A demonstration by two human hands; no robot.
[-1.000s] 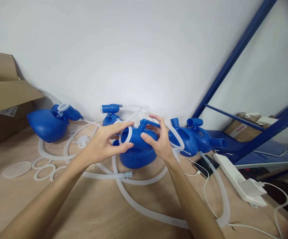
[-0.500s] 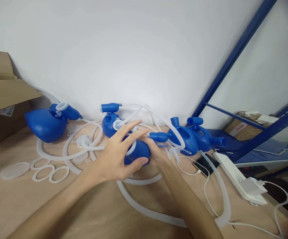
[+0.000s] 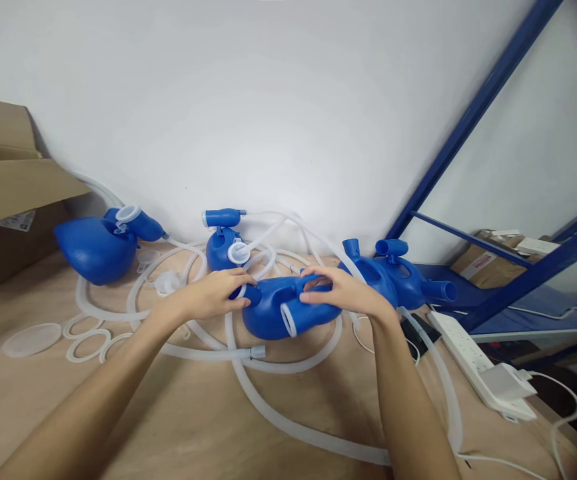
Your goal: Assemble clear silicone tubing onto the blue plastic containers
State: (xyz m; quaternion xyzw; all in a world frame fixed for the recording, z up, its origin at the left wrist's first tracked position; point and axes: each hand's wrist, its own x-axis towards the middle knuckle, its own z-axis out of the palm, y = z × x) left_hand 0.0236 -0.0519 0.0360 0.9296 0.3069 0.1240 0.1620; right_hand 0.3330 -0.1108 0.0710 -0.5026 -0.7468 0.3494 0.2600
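Note:
A blue plastic urinal bottle (image 3: 268,319) is held on its side between my hands, low over the table. My left hand (image 3: 218,292) grips its neck at the left end, fingers over the top and thumb below. My right hand (image 3: 341,290) holds the handle and the blue cup-shaped funnel (image 3: 311,316) attached at the right, whose pale-rimmed mouth faces me. Part of the handle is hidden by my fingers. In front of the bottle lies a clear hose end (image 3: 257,352) with a connector. Behind stands another blue bottle (image 3: 218,253) with a white-rimmed opening.
More blue bottles stand at left (image 3: 96,250) and right (image 3: 376,283). Clear hoses (image 3: 288,417) loop across the table. White rings (image 3: 88,345) and a translucent disc (image 3: 31,340) lie left. A power strip (image 3: 468,357), dark phone, cardboard box (image 3: 13,180) and blue shelf (image 3: 488,250) flank the area.
The bottle has turned onto its side, neck leftward, funnel facing me. My hands have moved apart to its two ends. The hose end with connector now shows in front.

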